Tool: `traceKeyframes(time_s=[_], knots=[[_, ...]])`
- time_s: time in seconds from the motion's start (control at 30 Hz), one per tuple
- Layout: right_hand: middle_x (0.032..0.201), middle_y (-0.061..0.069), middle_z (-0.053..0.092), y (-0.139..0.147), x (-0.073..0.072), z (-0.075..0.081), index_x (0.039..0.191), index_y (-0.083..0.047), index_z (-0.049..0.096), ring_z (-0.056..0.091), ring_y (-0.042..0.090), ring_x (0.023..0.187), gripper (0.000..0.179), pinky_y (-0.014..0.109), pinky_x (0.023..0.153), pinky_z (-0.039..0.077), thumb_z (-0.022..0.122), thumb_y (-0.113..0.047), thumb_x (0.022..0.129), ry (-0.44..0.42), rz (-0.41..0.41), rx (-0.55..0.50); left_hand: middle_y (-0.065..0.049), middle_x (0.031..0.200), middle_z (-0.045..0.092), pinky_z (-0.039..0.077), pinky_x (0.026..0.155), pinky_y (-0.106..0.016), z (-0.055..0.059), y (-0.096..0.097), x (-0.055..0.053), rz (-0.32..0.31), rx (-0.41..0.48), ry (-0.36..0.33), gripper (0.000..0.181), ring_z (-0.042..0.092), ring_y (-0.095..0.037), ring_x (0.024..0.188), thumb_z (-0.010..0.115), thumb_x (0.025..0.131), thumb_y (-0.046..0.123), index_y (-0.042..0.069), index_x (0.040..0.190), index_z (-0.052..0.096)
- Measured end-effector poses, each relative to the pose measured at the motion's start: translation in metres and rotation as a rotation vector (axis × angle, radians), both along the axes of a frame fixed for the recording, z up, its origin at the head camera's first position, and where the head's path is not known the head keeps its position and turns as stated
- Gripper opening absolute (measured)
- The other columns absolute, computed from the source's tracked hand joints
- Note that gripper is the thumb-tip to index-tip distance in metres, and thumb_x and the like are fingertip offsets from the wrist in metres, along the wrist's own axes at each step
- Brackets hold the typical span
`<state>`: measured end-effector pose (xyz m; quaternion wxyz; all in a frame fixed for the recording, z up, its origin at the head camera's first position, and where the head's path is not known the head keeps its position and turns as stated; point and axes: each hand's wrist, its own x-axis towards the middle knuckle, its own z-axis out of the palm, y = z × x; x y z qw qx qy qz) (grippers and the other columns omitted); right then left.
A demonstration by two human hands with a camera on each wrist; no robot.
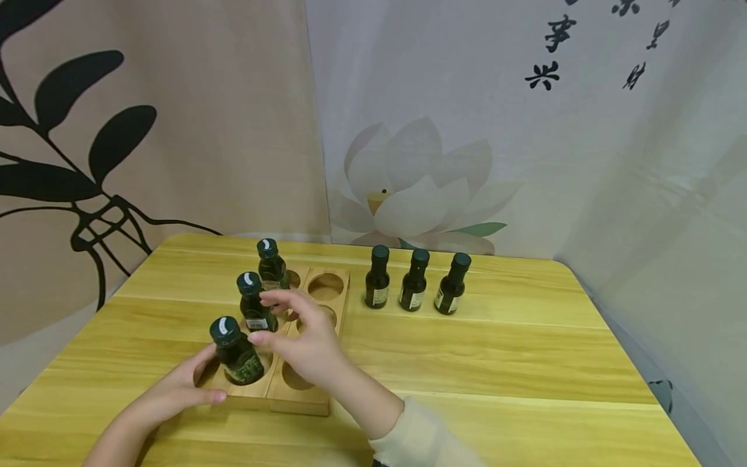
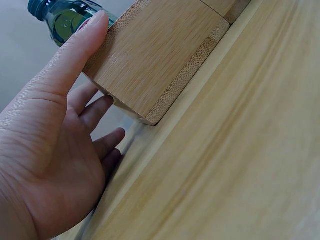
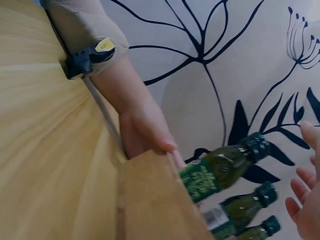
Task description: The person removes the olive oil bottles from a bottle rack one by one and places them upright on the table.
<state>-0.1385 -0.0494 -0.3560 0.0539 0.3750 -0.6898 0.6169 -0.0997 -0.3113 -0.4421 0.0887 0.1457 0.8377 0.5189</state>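
My left hand [image 1: 181,387] holds the near left corner of a wooden bottle rack [image 1: 300,407]; its thumb lies against the end face and its fingers reach along the left side. In the rack's left row stand three green glass bottles with dark caps: a near bottle [image 1: 238,353], a middle bottle [image 1: 257,308] and a far bottle [image 1: 272,267]. My right hand [image 1: 309,340] hovers over the rack beside the near and middle bottles, fingers spread from the thumb, nothing in its grasp. In the right wrist view its fingers [image 3: 299,192] show apart from the bottle caps.
Round holes [image 1: 325,286] line the rack's right row, partly behind my right hand. Three slimmer dark bottles stand in a row at the back of the table: a left one [image 1: 377,279], a middle one [image 1: 414,282] and a right one [image 1: 452,285]. A printed curtain [image 1: 438,97] hangs behind.
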Motion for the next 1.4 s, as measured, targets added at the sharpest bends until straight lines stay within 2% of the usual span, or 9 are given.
traceKeyframes(time_s=[0.17,0.27,0.4,0.47,0.57,0.67,0.77,0.87,1.4], knots=[[0.118,0.0,0.061,-0.017,0.003,-0.01,0.127,-0.013,0.057,0.053,0.008,0.102,0.045,0.027,0.089,0.044,0.074,-0.015,0.086,-0.036,0.012,0.038,-0.036,0.148,0.019,0.015,0.094,-0.074,0.0,-0.002,0.0,-0.006,-0.005,-0.016,0.084,0.01,-0.057,0.133,0.072,0.086,0.016,-0.006,0.149,0.019],[0.118,-0.007,0.059,-0.026,0.004,-0.015,0.128,-0.016,0.057,0.052,0.006,0.103,0.045,0.027,0.09,0.045,0.074,-0.019,0.086,-0.068,0.009,0.068,-0.036,0.149,0.018,0.027,0.107,-0.047,0.0,-0.002,0.0,-0.007,-0.022,-0.024,0.083,0.011,-0.056,0.133,0.071,0.088,0.017,-0.005,0.149,0.019],[0.119,-0.011,0.058,-0.035,0.004,-0.02,0.128,-0.018,0.057,0.053,0.005,0.104,0.046,0.027,0.092,0.044,0.074,-0.022,0.086,-0.109,0.007,0.102,-0.035,0.15,0.016,0.027,0.091,-0.008,-0.001,-0.002,-0.001,-0.012,-0.016,-0.029,0.084,0.011,-0.055,0.133,0.07,0.088,0.015,-0.005,0.15,0.017],[0.119,-0.012,0.058,-0.038,0.004,-0.022,0.128,-0.019,0.057,0.052,0.004,0.104,0.046,0.026,0.092,0.044,0.074,-0.024,0.086,-0.131,0.009,0.11,-0.035,0.15,0.014,0.026,0.095,-0.011,-0.001,-0.002,-0.001,-0.012,-0.008,-0.031,0.084,0.01,-0.055,0.133,0.07,0.088,0.014,-0.005,0.15,0.017],[0.115,-0.016,0.057,-0.043,0.005,-0.025,0.128,-0.02,0.058,0.052,0.001,0.103,0.045,0.023,0.088,0.046,0.074,-0.025,0.086,-0.168,0.011,0.11,-0.035,0.15,0.014,0.025,0.107,-0.037,0.0,-0.002,-0.001,-0.008,-0.008,-0.03,0.085,0.009,-0.056,0.133,0.071,0.087,0.012,-0.005,0.15,0.017],[0.11,-0.016,0.057,-0.046,0.005,-0.027,0.127,-0.02,0.059,0.051,-0.001,0.101,0.044,0.021,0.085,0.046,0.074,-0.025,0.086,-0.173,-0.003,0.108,-0.035,0.15,0.015,0.021,0.104,-0.057,0.0,-0.002,-0.001,-0.008,-0.01,-0.032,0.083,0.009,-0.056,0.133,0.07,0.087,0.012,-0.005,0.149,0.018],[0.108,-0.015,0.058,-0.049,0.004,-0.029,0.126,-0.019,0.06,0.05,-0.002,0.099,0.043,0.021,0.085,0.046,0.074,-0.024,0.086,-0.148,-0.024,0.109,-0.035,0.15,0.015,0.027,0.106,-0.03,-0.001,-0.003,-0.001,-0.018,0.001,-0.031,0.081,0.009,-0.056,0.132,0.07,0.088,0.013,-0.006,0.149,0.02],[0.107,-0.014,0.059,-0.052,0.003,-0.03,0.126,-0.018,0.06,0.05,-0.003,0.098,0.041,0.021,0.086,0.046,0.072,-0.023,0.087,-0.122,-0.037,0.107,-0.036,0.15,0.015,0.025,0.09,-0.006,-0.002,-0.004,-0.001,-0.021,0.001,-0.028,0.079,0.01,-0.056,0.132,0.069,0.089,0.014,-0.006,0.148,0.021],[0.104,-0.013,0.059,-0.053,0.005,-0.029,0.122,-0.016,0.062,0.051,-0.004,0.097,0.036,0.02,0.084,0.046,0.071,-0.021,0.087,-0.103,-0.056,0.106,-0.035,0.149,0.018,0.026,0.089,-0.006,-0.001,-0.004,0.0,-0.015,-0.023,-0.025,0.078,0.012,-0.056,0.132,0.069,0.088,0.014,-0.006,0.147,0.023]])
